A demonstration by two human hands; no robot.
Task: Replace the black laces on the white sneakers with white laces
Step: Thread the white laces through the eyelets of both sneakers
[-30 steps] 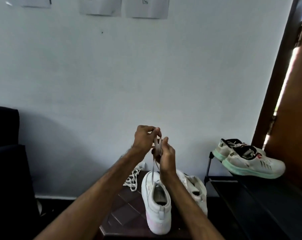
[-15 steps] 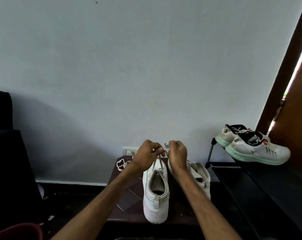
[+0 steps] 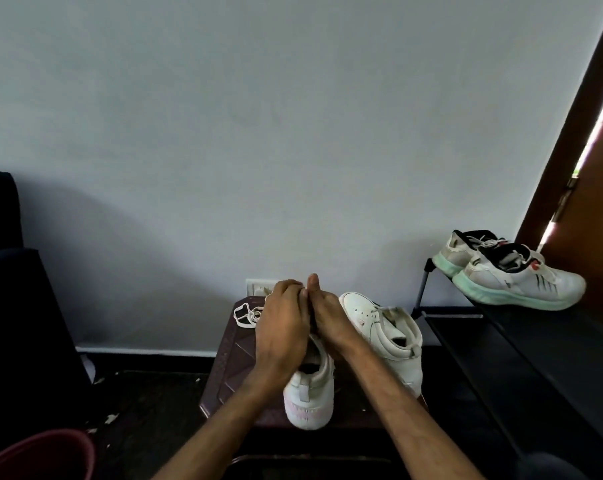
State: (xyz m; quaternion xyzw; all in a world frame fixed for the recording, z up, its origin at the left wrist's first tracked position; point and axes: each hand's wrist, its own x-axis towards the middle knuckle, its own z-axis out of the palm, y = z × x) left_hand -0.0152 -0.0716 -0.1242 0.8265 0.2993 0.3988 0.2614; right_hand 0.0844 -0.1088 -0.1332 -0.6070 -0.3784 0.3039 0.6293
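Two white high-top sneakers stand on a dark brown stool [image 3: 231, 362]. The near sneaker [image 3: 308, 398] points its heel at me; the second sneaker [image 3: 383, 332] stands to its right. My left hand [image 3: 282, 320] and my right hand [image 3: 329, 318] press together over the front of the near sneaker, fingers closed and covering its eyelets. The lace between the fingers is hidden. A loose white lace [image 3: 246, 315] lies bunched at the stool's far left corner, beside my left hand.
A black shoe rack [image 3: 494, 344] at the right carries a pair of white trainers with mint soles [image 3: 511, 271]. A dark chair [image 3: 16, 306] stands at the left and a red bucket [image 3: 40, 455] at the bottom left. A wall socket [image 3: 257, 287] sits behind the stool.
My hands came down from chest height, where they pulled a white lace upward, and now sit close together low on the near sneaker. The view has tilted downward.
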